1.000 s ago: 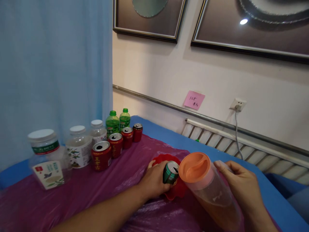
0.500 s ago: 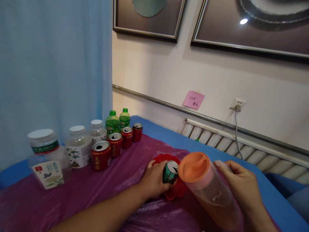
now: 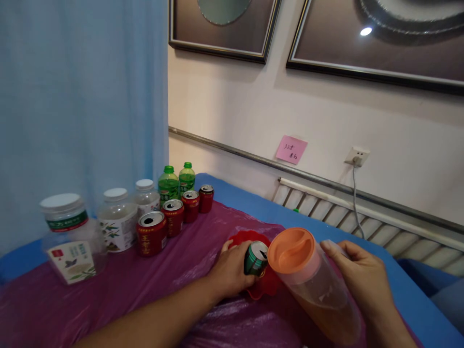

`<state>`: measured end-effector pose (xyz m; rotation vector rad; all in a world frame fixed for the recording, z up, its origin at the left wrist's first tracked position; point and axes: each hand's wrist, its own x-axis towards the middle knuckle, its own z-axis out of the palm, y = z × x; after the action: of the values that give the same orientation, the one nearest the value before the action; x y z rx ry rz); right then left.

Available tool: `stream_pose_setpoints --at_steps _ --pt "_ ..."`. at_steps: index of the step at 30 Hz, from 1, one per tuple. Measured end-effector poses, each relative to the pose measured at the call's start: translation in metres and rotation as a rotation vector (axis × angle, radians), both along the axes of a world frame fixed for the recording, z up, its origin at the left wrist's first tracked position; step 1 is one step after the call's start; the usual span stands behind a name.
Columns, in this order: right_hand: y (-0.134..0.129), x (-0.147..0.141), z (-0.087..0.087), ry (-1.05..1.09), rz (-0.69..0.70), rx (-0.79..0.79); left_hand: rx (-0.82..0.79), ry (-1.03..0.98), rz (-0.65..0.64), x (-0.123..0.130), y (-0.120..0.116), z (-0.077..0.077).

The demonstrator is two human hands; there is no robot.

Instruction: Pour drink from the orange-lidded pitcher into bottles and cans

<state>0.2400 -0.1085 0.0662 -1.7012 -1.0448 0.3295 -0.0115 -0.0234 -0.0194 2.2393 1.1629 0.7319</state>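
Observation:
My left hand (image 3: 234, 270) is wrapped round a dark green drink can (image 3: 255, 260), its opened top tilted to the right. The can is over a red scalloped dish (image 3: 266, 285), partly hidden by the hand. In my right hand (image 3: 362, 275) is a clear pitcher (image 3: 322, 299) with an orange lid (image 3: 293, 251), tipped left so that the lid comes close to the can's mouth. Brownish liquid lies in the pitcher's lower part. Whether any liquid flows between the two cannot be made out. Its handle is hidden by my right hand.
Several opened red cans (image 3: 151, 234) stand in a row on the purple plastic sheet (image 3: 195, 246). Behind them are clear jars with white lids (image 3: 118, 220) and two green-capped bottles (image 3: 168, 186). A radiator (image 3: 319, 208) runs along the wall beyond the blue table cover (image 3: 250, 200).

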Motion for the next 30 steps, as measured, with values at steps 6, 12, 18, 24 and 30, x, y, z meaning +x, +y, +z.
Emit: stream_pose_setpoints --at_steps 6,12,18,24,30 --pt "-0.0002 0.0010 -0.0022 -0.014 0.010 0.016 -0.005 -0.004 -0.014 -0.0006 -0.0001 0.0017" --pt "-0.0001 0.0008 -0.0023 0.002 0.018 0.022 0.001 0.016 -0.007 -0.0004 0.0003 0.0014" --pt "0.0008 0.0019 -0.0019 0.008 0.014 0.005 0.002 -0.002 -0.008 -0.0001 0.0002 0.0003" --pt "0.0008 0.0043 -0.0044 -0.020 0.007 -0.005 0.009 0.005 -0.009 -0.0004 0.0001 -0.0003" --pt "0.0009 0.0043 -0.0046 -0.014 0.001 -0.003 0.014 0.006 0.001 0.0002 0.0004 -0.0011"
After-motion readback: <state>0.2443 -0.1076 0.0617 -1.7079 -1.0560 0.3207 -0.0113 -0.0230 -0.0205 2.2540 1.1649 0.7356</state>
